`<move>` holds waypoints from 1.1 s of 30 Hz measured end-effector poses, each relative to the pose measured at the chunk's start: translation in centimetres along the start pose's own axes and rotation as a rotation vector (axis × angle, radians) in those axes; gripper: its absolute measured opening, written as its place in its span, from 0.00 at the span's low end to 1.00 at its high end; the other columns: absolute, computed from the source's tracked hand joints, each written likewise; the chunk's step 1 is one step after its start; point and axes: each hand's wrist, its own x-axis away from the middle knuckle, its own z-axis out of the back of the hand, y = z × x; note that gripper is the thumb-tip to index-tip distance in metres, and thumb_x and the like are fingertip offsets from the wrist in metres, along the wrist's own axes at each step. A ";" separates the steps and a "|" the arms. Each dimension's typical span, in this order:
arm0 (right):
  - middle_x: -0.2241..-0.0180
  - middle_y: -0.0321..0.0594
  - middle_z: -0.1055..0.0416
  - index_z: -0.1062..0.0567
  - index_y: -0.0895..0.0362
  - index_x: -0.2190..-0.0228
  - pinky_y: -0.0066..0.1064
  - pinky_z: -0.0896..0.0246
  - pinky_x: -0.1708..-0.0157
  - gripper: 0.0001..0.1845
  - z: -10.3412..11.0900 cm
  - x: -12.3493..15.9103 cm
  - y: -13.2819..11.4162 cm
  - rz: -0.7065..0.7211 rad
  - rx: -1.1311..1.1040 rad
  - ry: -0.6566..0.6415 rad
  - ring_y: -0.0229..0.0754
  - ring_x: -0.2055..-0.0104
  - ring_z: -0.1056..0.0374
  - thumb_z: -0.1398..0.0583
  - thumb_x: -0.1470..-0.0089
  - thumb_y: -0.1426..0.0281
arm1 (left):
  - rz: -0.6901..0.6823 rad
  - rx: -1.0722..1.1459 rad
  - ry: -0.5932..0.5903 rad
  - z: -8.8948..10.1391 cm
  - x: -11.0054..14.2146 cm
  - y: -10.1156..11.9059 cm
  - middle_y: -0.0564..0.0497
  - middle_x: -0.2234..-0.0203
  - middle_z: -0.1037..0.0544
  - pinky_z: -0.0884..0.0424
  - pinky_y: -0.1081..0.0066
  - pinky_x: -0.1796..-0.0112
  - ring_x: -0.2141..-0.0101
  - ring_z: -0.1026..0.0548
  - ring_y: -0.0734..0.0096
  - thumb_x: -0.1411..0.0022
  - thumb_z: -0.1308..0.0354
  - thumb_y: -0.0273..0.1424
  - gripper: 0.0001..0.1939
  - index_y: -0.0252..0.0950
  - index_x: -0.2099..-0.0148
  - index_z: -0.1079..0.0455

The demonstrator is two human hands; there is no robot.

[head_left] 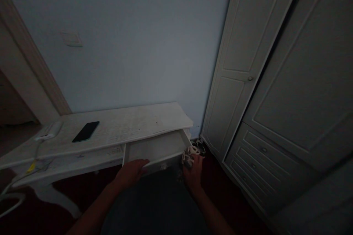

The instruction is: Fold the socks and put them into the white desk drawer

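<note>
1. Ideally, keep both elbows clear of the tall white panelled wardrobe to the right.
2. The long, worn white wooden desk should stay put, so gentle, level force seems best.
3. Under its top, at the right end, the shallow white rectangular drawer stands open; it would likely run smoothest held square, untwisted.
4. The left hand is curled over the left part of its front edge, fingers bent onto the rim; a steady hold there should stop rocking.
5. The right hand, by the front right corner, is closed around a pale tangled bundle of cord or cloth; I cannot tell whether it also touches the drawer. Gather loose loops so none snag.
6. The small pale round knob offers a central pulling point.
</note>
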 end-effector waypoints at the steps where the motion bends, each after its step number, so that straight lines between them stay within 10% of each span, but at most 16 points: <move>1: 0.51 0.48 0.33 0.30 0.53 0.50 0.50 0.29 0.49 0.22 -1.0 1.0 -1.1 0.018 -0.029 -0.046 0.56 0.49 0.31 0.38 0.47 0.71 | 0.001 0.003 0.003 -0.1 -0.1 -0.1 0.46 0.34 0.23 0.32 0.54 0.35 0.35 0.25 0.51 0.28 0.47 0.34 0.26 0.46 0.30 0.29; 6: 0.43 0.47 0.33 0.26 0.50 0.46 0.48 0.33 0.41 0.32 -2.1 3.9 -4.0 0.185 -0.111 -0.398 0.56 0.41 0.33 0.39 0.54 0.79 | 0.004 0.003 0.001 -0.6 -0.3 -0.1 0.43 0.34 0.23 0.32 0.51 0.35 0.35 0.26 0.49 0.28 0.48 0.33 0.27 0.43 0.30 0.30; 13: 0.52 0.48 0.31 0.28 0.54 0.50 0.49 0.33 0.48 0.19 4.6 -3.1 -1.7 0.003 -0.001 0.071 0.56 0.50 0.32 0.38 0.44 0.69 | 0.001 0.025 -0.018 -1.2 1.3 0.4 0.43 0.33 0.25 0.34 0.50 0.34 0.34 0.27 0.49 0.28 0.49 0.32 0.28 0.44 0.29 0.30; 17: 0.50 0.47 0.26 0.27 0.52 0.47 0.48 0.35 0.46 0.25 6.1 -6.2 -4.9 0.061 0.020 -0.171 0.57 0.47 0.31 0.36 0.48 0.72 | 0.040 0.057 -0.039 -1.5 2.7 0.3 0.47 0.34 0.23 0.34 0.50 0.34 0.34 0.27 0.50 0.30 0.48 0.33 0.27 0.48 0.31 0.28; 22: 0.53 0.42 0.22 0.23 0.52 0.52 0.42 0.35 0.49 0.25 3.9 -6.9 -11.5 0.171 -0.157 -0.635 0.53 0.50 0.28 0.35 0.55 0.74 | 0.050 0.041 -0.067 -1.2 3.8 0.3 0.45 0.34 0.23 0.32 0.52 0.36 0.35 0.26 0.50 0.30 0.50 0.29 0.29 0.48 0.31 0.28; 33: 0.63 0.32 0.25 0.27 0.53 0.59 0.35 0.35 0.57 0.19 -4.0 -5.9 -16.3 -0.162 -0.566 -0.633 0.44 0.60 0.30 0.35 0.57 0.71 | 0.039 0.040 -0.146 -4.5 4.7 2.7 0.36 0.38 0.21 0.28 0.50 0.39 0.39 0.23 0.45 0.32 0.52 0.27 0.27 0.41 0.35 0.25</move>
